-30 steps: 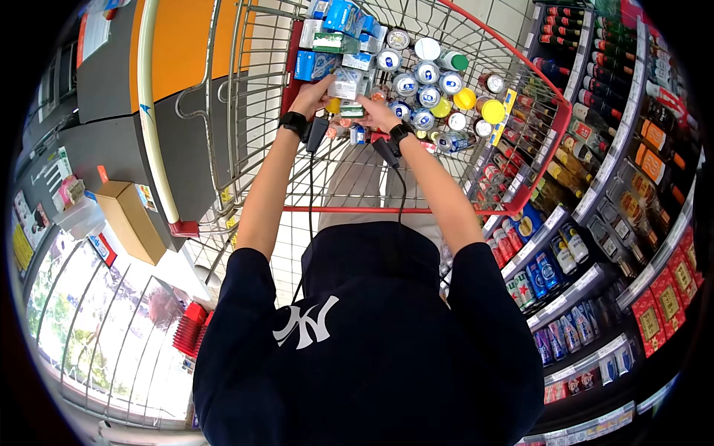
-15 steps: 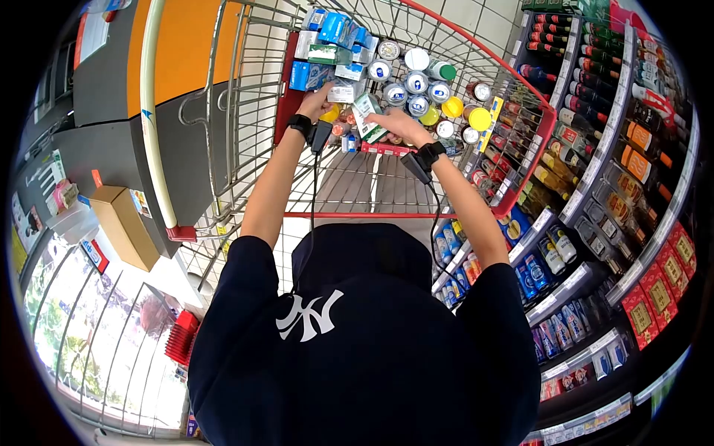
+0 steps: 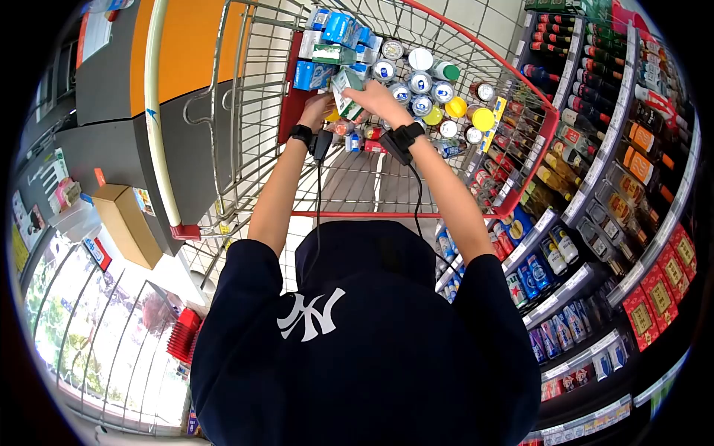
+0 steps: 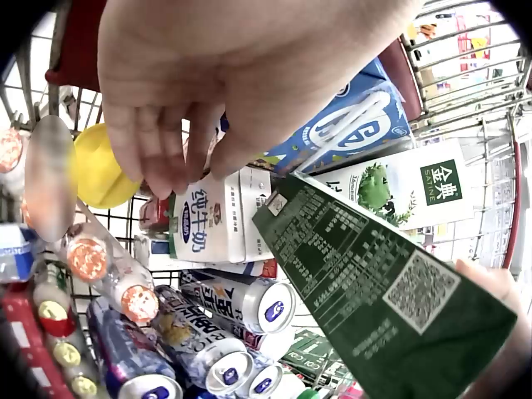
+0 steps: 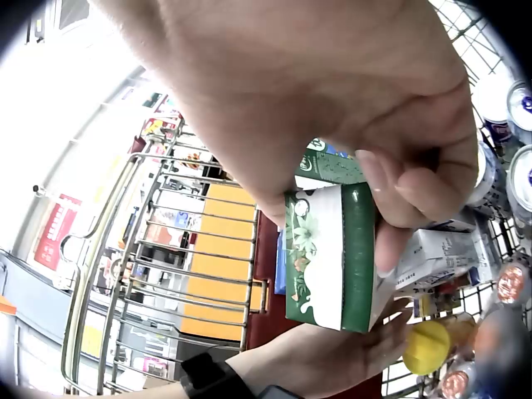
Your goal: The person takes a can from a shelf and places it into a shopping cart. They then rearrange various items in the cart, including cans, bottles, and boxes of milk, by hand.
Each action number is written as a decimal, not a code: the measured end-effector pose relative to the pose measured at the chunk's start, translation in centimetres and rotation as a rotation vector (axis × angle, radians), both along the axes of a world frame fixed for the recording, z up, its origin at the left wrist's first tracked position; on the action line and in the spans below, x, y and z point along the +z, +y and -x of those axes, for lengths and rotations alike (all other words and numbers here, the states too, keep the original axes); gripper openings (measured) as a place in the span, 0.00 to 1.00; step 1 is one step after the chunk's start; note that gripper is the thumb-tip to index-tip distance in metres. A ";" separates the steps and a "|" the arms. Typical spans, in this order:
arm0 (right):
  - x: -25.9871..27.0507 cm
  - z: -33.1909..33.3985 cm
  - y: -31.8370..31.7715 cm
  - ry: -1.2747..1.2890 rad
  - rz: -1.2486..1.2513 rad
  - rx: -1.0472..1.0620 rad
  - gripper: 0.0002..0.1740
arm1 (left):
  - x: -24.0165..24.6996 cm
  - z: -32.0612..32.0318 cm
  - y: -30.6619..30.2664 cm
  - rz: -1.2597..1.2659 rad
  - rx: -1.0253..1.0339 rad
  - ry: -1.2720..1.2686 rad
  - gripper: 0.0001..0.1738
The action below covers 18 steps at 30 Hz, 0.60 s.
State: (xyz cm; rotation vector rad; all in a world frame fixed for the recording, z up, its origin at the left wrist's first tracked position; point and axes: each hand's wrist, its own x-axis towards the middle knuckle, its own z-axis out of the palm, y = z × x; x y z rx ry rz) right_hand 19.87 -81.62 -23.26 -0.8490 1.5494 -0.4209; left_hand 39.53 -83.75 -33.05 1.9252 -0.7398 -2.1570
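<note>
The red-rimmed shopping cart (image 3: 551, 134) bounded my working area on its far, right and near sides; a dark red panel (image 3: 292, 89) formed the left limit. Blue and white cartons (image 3: 340, 30) were stacked against that panel. Upright cans (image 3: 421, 105) stood just to the right of my hands and restricted sideways clearance. The widest open room lay on the near side, where wire mesh (image 3: 349, 195) showed between the goods and my body. Between the two hands the gap was narrow.

The green carton (image 4: 366, 291) was above the goods in the left part of the cart, clamped between the thumb and fingers of my right hand (image 3: 375, 104). It was an oblong box, held tilted. One long side was dark green with pale printed text and a square code; an adjoining face was white with a leaf and flower print, edged by a green strip.

My left hand (image 4: 216, 83) held nothing; its fingers were relaxed and slightly bent, above a white carton (image 4: 220, 220) and beside a yellow lid (image 4: 104, 166). Whether the fingertips touched either item, I could not tell. Orange-capped bottles (image 4: 87, 258) lay near that lid, one partly blurred.
</note>
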 end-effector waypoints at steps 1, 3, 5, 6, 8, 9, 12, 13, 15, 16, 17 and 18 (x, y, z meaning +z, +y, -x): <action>0.5 -0.2 -0.4 0.019 0.031 -0.003 0.37 | -0.2 -0.2 0.1 0.017 -0.028 -0.032 0.18; 0.6 -0.2 -0.8 0.020 -0.048 0.014 0.37 | -0.5 -1.0 0.2 0.017 -0.034 -0.079 0.17; -0.4 -0.3 -1.0 -0.010 -0.032 -0.026 0.40 | -0.6 -1.2 0.2 -0.055 0.014 -0.095 0.19; 0.4 -0.5 -1.6 -0.007 -0.017 -0.062 0.39 | -3.1 -2.2 0.6 -0.082 0.021 -0.063 0.20; 0.1 -1.4 -1.8 -0.077 0.039 -0.162 0.37 | -3.4 -2.7 0.9 -0.092 0.017 -0.032 0.21; 0.3 -1.6 -1.9 -0.145 0.098 -0.259 0.35 | -3.3 -2.7 0.9 -0.099 0.016 0.003 0.22; 0.5 -1.6 -1.6 -0.200 0.144 -0.244 0.31 | -3.2 -2.7 1.3 -0.108 0.017 0.030 0.23; 0.3 -1.7 -1.3 -0.267 0.248 -0.292 0.31 | -3.3 -2.7 1.5 -0.110 0.018 0.045 0.24; 0.1 -1.4 0.0 -0.313 0.251 -0.360 0.27 | -3.2 -2.6 2.0 -0.099 0.016 0.046 0.25; 0.2 -1.2 0.5 -0.364 0.258 -0.433 0.24 | -3.1 -2.7 2.0 -0.084 0.009 0.040 0.26; 0.1 -0.4 1.0 -0.361 0.256 -0.432 0.24 | -3.1 -2.5 2.1 -0.087 0.010 0.043 0.26; -0.7 0.8 2.2 -0.325 0.212 -0.319 0.24 | -3.7 -2.6 2.5 -0.043 -0.024 -0.010 0.27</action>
